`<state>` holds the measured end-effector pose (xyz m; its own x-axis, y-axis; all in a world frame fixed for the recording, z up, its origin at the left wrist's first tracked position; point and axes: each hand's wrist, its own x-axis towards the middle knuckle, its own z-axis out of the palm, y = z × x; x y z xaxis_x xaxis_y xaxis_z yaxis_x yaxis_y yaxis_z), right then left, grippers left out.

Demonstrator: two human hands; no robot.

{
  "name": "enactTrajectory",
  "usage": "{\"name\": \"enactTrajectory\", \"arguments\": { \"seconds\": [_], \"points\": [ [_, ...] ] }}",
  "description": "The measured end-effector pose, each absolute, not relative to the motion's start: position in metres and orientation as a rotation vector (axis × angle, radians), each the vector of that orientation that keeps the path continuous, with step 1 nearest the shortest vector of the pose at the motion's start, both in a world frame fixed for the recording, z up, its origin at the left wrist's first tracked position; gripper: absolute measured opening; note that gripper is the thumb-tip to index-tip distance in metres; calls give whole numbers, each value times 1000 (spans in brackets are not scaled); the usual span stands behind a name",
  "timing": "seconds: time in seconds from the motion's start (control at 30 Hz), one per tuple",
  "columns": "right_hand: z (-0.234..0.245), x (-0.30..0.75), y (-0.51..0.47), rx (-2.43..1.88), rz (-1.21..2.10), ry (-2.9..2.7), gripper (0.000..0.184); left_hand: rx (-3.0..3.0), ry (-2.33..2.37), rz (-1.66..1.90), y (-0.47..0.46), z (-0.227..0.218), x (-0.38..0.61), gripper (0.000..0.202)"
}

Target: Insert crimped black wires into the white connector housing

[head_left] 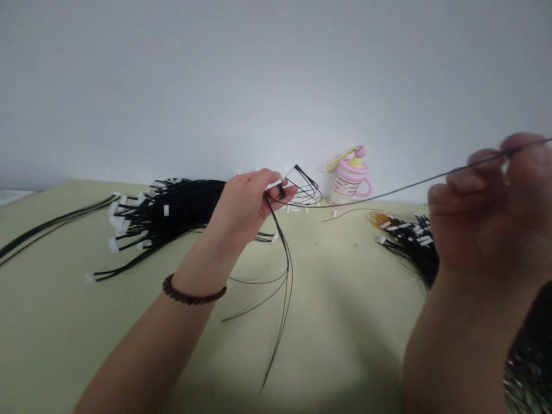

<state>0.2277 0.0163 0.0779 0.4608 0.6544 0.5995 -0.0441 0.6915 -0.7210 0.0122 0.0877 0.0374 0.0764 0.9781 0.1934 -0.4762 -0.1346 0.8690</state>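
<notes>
My left hand [248, 201], with a brown beaded bracelet [194, 298] at the wrist, is closed on a black wire harness [282, 238] near the middle of the view. White connectors show at its fingertips, and thin wires loop beyond them. Several loose wire ends hang below the palm toward the table. Close to the camera on the right, my right hand [487, 201] pinches a single black wire [401, 188]. That wire runs taut between the two hands.
A large bundle of black cables with white connectors [172, 207] lies at left. Another cable bundle [414, 241] with yellow bands rests at right, partly behind my right hand. A pink-and-white cup [348, 181] stands by the wall. Small white pieces and a loose wire lie on the table [336, 276].
</notes>
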Motion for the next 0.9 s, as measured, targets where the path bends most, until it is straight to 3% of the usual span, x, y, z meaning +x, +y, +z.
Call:
{"name": "enactTrajectory", "arguments": {
  "seconds": [0.13,0.4,0.9],
  "points": [
    [63,202,26,-706,159,-1170,20,999,684,1378,87,38,12,12],
    [41,158,26,-1038,46,-1795,21,1010,683,1340,86,39,11,12],
    [37,157,29,-1092,51,-1754,24,953,724,1308,85,44,10,10]
  ]
}}
